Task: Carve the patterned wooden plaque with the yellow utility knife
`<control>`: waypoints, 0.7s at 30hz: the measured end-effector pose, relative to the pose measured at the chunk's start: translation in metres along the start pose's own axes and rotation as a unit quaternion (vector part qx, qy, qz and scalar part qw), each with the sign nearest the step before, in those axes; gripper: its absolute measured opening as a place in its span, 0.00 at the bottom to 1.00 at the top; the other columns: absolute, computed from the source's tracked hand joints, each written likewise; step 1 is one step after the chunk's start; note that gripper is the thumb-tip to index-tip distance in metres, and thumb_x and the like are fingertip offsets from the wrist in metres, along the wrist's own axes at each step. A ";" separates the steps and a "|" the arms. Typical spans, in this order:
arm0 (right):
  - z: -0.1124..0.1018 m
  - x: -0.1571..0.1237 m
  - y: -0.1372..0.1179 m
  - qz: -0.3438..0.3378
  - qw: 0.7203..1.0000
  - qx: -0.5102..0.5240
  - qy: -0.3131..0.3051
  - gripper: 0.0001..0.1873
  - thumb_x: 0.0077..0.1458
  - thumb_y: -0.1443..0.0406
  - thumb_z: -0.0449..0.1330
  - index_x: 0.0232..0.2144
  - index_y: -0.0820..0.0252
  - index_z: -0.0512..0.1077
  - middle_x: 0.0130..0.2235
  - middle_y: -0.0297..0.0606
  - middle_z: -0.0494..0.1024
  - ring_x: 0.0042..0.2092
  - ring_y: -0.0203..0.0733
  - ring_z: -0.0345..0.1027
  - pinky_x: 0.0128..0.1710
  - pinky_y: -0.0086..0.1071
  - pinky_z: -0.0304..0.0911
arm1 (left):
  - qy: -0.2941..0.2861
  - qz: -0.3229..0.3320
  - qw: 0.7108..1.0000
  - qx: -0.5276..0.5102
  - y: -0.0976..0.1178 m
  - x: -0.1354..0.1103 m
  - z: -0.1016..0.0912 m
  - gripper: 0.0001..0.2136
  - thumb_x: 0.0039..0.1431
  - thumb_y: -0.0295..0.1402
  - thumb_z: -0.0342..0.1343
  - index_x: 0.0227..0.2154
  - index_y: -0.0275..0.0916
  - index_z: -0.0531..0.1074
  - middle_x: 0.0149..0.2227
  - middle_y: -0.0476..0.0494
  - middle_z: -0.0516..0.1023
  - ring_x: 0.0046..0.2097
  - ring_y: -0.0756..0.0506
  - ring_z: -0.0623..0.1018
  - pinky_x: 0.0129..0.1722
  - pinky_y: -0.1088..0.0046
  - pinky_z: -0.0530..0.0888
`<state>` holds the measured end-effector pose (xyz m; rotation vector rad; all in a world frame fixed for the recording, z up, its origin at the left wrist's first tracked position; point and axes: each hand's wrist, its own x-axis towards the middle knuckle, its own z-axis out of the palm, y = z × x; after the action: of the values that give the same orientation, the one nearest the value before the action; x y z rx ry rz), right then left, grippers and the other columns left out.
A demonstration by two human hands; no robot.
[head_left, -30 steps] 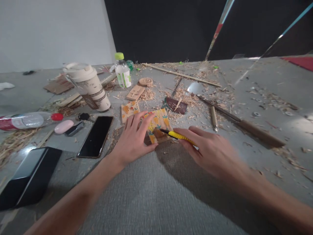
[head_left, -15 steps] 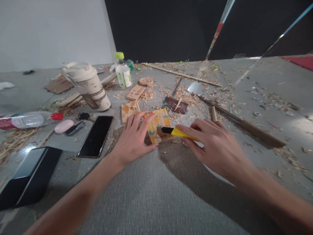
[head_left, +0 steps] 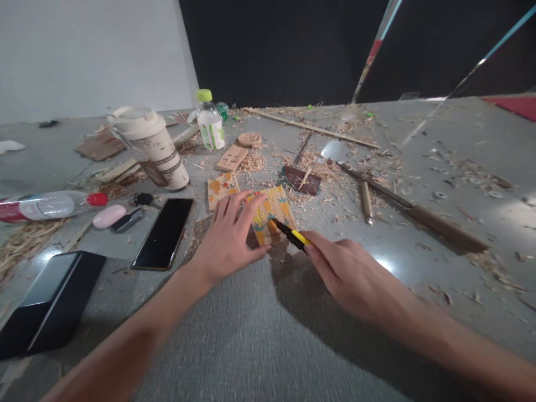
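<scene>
A small square wooden board [head_left: 278, 204] with a colourful orange and teal leaf pattern lies on the grey surface in front of me. My left hand [head_left: 228, 234] spans its left side, with the index finger on its upper part and the thumb at the near corner, holding it steady. A yellow and black utility knife [head_left: 295, 237] is gripped in my right hand [head_left: 347, 268]. Its tip meets the board near an orange patch. Just beyond my left fingers lies a second patterned wooden piece [head_left: 221, 188].
A phone [head_left: 164, 233], a travel cup [head_left: 157, 151] and a black box [head_left: 50, 301] stand or lie to the left. Farther back are a green-capped bottle [head_left: 210, 125] and wood shavings [head_left: 253, 163]. On the right lie a wooden-handled tool [head_left: 446, 228] and a short metal-tipped stick [head_left: 367, 202].
My right hand has swung nearer to me and turned, so the utility knife now slants with its tip farther left. The short stick is uncovered. My left hand has stayed in place.
</scene>
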<state>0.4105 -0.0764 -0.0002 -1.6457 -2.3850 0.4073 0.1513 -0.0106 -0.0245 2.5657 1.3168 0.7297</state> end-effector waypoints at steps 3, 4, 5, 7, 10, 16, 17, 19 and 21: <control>0.000 -0.001 0.000 0.001 1.000 0.007 -0.003 0.23 0.78 0.57 0.42 0.54 0.58 0.73 0.21 0.31 0.71 0.21 0.41 0.66 0.27 0.38 0.42 | -0.004 0.000 1.000 0.011 0.000 0.000 0.000 0.45 0.61 0.51 0.69 0.74 0.43 0.54 0.71 0.28 0.61 0.72 0.25 0.61 0.72 0.37 0.63; -0.001 0.000 0.000 0.001 1.000 0.004 0.003 0.22 0.77 0.57 0.42 0.55 0.58 0.73 0.22 0.32 0.71 0.22 0.41 0.66 0.27 0.37 0.43 | -0.003 0.002 1.000 0.011 0.000 0.000 0.000 0.45 0.61 0.52 0.69 0.74 0.43 0.54 0.71 0.28 0.61 0.72 0.25 0.61 0.71 0.37 0.63; -0.002 0.000 0.000 0.001 1.000 0.000 0.009 0.22 0.77 0.57 0.42 0.55 0.58 0.73 0.22 0.32 0.72 0.22 0.41 0.66 0.27 0.37 0.43 | 0.000 0.003 1.000 0.010 -0.001 0.000 0.000 0.45 0.61 0.53 0.68 0.74 0.44 0.54 0.71 0.28 0.61 0.72 0.25 0.62 0.71 0.36 0.63; -0.004 0.001 -0.001 0.004 1.000 -0.004 0.020 0.22 0.77 0.57 0.43 0.56 0.58 0.72 0.24 0.34 0.75 0.23 0.42 0.67 0.27 0.37 0.43 | 0.008 0.009 1.000 0.005 -0.002 -0.001 0.001 0.44 0.62 0.57 0.65 0.74 0.47 0.54 0.70 0.30 0.61 0.72 0.25 0.62 0.71 0.35 0.62; -0.006 0.002 -0.001 0.011 1.000 0.006 0.016 0.23 0.77 0.56 0.42 0.55 0.57 0.73 0.25 0.35 0.75 0.24 0.42 0.66 0.27 0.37 0.44 | 0.014 0.018 1.000 0.007 -0.002 -0.001 0.001 0.44 0.63 0.59 0.63 0.74 0.48 0.53 0.71 0.30 0.61 0.72 0.24 0.61 0.71 0.34 0.62; -0.001 0.005 0.002 0.014 1.000 0.023 0.004 0.23 0.77 0.56 0.41 0.56 0.57 0.72 0.24 0.34 0.72 0.23 0.42 0.64 0.28 0.37 0.43 | 0.006 0.024 1.000 0.019 0.000 -0.001 0.001 0.45 0.62 0.54 0.67 0.74 0.44 0.53 0.71 0.27 0.60 0.72 0.24 0.61 0.71 0.35 0.63; 0.000 0.005 0.002 0.014 1.000 0.023 0.004 0.23 0.77 0.56 0.41 0.55 0.57 0.72 0.24 0.33 0.72 0.23 0.42 0.63 0.28 0.37 0.43 | 0.005 0.024 1.000 0.018 0.000 -0.001 0.001 0.45 0.62 0.54 0.67 0.74 0.44 0.53 0.71 0.27 0.60 0.72 0.24 0.61 0.71 0.35 0.63; 0.002 0.003 0.001 0.014 1.000 0.023 0.005 0.22 0.78 0.56 0.41 0.53 0.57 0.72 0.24 0.33 0.72 0.23 0.41 0.63 0.28 0.37 0.42 | 0.007 0.023 1.000 0.015 -0.001 -0.001 0.002 0.45 0.62 0.54 0.67 0.74 0.44 0.53 0.71 0.28 0.61 0.72 0.24 0.61 0.71 0.35 0.63; 0.003 -0.001 0.000 0.010 1.000 0.021 0.009 0.21 0.78 0.57 0.42 0.51 0.58 0.72 0.23 0.32 0.71 0.22 0.41 0.63 0.28 0.37 0.41 | 0.008 0.020 1.000 0.011 -0.002 -0.001 0.003 0.45 0.61 0.54 0.68 0.74 0.43 0.54 0.71 0.28 0.61 0.72 0.24 0.62 0.71 0.35 0.62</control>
<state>0.4095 -0.0773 -0.0027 -1.6505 -2.3323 0.4409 0.1512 -0.0099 -0.0276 2.6161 1.2887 0.7473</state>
